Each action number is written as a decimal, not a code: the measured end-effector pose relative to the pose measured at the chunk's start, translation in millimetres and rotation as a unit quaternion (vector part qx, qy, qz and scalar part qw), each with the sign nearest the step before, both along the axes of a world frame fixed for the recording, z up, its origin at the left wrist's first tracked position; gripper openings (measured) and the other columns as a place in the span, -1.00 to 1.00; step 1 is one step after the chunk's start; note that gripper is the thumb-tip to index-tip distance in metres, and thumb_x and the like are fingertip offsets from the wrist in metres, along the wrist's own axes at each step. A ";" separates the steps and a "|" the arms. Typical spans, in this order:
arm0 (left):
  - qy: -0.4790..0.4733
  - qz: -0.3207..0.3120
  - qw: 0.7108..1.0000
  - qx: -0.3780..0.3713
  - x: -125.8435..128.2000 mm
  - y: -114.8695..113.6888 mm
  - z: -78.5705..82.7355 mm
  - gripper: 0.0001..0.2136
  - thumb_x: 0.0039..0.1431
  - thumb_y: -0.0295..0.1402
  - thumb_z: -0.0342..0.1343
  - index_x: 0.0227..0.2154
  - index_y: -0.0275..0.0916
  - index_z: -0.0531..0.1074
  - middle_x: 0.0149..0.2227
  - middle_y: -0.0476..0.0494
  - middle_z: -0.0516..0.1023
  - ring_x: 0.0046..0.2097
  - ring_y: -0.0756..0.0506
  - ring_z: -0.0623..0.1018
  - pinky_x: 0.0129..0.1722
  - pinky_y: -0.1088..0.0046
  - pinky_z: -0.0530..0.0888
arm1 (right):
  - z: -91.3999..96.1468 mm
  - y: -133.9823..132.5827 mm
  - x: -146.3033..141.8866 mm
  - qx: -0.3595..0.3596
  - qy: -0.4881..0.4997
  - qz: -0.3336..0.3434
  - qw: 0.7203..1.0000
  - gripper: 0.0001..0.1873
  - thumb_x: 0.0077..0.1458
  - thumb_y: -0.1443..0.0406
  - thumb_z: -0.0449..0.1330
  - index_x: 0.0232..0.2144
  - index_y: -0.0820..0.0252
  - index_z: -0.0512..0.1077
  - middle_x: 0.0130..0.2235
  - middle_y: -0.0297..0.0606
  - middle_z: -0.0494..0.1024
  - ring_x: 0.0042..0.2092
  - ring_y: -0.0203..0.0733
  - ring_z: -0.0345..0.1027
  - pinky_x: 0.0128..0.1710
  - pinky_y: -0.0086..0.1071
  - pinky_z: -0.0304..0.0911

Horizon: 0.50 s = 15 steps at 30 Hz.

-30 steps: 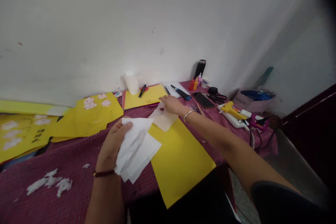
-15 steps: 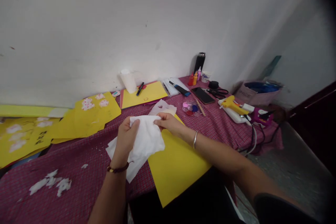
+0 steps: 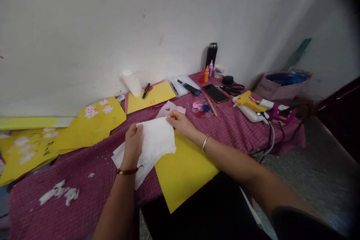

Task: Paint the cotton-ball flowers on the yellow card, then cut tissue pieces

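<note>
My left hand (image 3: 132, 145) and my right hand (image 3: 178, 121) both pinch the top edge of a thin white tissue sheet (image 3: 156, 140), held just above the table. The left hand grips its upper left corner, the right its upper right corner. Under the tissue lies a yellow paper sheet (image 3: 184, 170) that hangs over the table's near edge. A second small white tissue piece with a red mark (image 3: 170, 108) lies just beyond my right hand on the purple checked tablecloth (image 3: 92, 161).
Yellow sheets with white flowers (image 3: 95, 118) lie at the left, white scraps (image 3: 57, 194) at the near left. A white cup (image 3: 132, 82), marker (image 3: 145, 90), phone (image 3: 215, 93), scissors (image 3: 233, 89), paint bottles (image 3: 204, 75), black flask (image 3: 211, 54) and yellow glue gun (image 3: 247, 101) line the back and right.
My right hand came back from the small tissue piece farther off and took hold of the white sheet that my left hand held. Both hands now hold it spread.
</note>
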<state>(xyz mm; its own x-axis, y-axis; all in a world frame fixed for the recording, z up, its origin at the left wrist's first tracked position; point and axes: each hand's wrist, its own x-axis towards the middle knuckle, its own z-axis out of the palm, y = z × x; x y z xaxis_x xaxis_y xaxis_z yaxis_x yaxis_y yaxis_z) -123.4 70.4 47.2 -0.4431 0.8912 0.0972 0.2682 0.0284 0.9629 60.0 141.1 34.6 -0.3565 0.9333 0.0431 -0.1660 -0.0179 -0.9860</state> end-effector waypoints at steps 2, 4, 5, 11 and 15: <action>-0.007 -0.033 0.998 -0.050 -0.9 1.7 -4.2 -0.84 0.03 -0.23 0.03 -0.45 -0.22 0.33 -0.57 0.11 0.28 -0.56 0.05 0.23 -0.57 0.55 0.16 | -0.8 -0.5 0.7 -0.033 -0.006 0.025 0.999 -0.83 -0.03 0.22 0.18 -0.47 0.16 0.26 -0.54 -0.48 0.27 -0.54 -0.37 0.13 -0.55 -0.48 0.06; 0.004 -0.056 0.997 -0.060 -0.2 4.5 -9.1 -0.79 -0.01 -0.21 0.08 -0.36 -0.24 0.40 -0.54 0.07 0.35 -0.54 0.03 0.29 -0.54 0.54 0.21 | -2.2 -1.8 1.1 -0.050 -0.027 0.057 0.997 -0.83 -0.05 0.22 0.20 -0.46 0.18 0.31 -0.52 -0.44 0.33 -0.52 -0.37 0.15 -0.53 -0.47 0.06; 0.016 -0.056 0.997 -0.047 0.5 6.0 -11.4 -0.75 -0.03 -0.21 0.11 -0.31 -0.24 0.41 -0.51 0.06 0.38 -0.51 0.02 0.33 -0.52 0.53 0.24 | -3.2 -2.7 1.1 -0.050 -0.043 0.069 0.995 -0.84 -0.07 0.23 0.21 -0.47 0.20 0.33 -0.52 -0.42 0.35 -0.52 -0.37 0.15 -0.53 -0.47 0.05; 0.144 -0.082 0.986 0.016 -15.5 -7.6 -5.7 -0.68 0.07 -0.25 0.12 -0.11 -0.25 0.40 -0.22 -0.16 0.53 -0.26 -0.06 0.50 -0.26 0.42 0.40 | -13.3 -6.3 3.1 -0.038 -0.101 0.083 0.991 -0.83 -0.16 0.22 0.21 -0.52 0.21 0.35 -0.56 -0.42 0.34 -0.51 -0.37 0.11 -0.53 -0.48 -0.02; 0.214 -0.086 0.973 -0.019 -51.2 -54.2 16.4 -0.74 0.13 -0.23 0.09 -0.17 -0.26 0.44 -0.17 -0.19 0.55 -0.17 -0.10 0.52 -0.17 0.39 0.41 | -20.0 -10.4 7.8 -0.018 -0.112 0.087 0.990 -0.78 -0.16 0.18 0.22 -0.51 0.21 0.35 -0.53 -0.41 0.35 -0.49 -0.35 0.12 -0.50 -0.46 0.00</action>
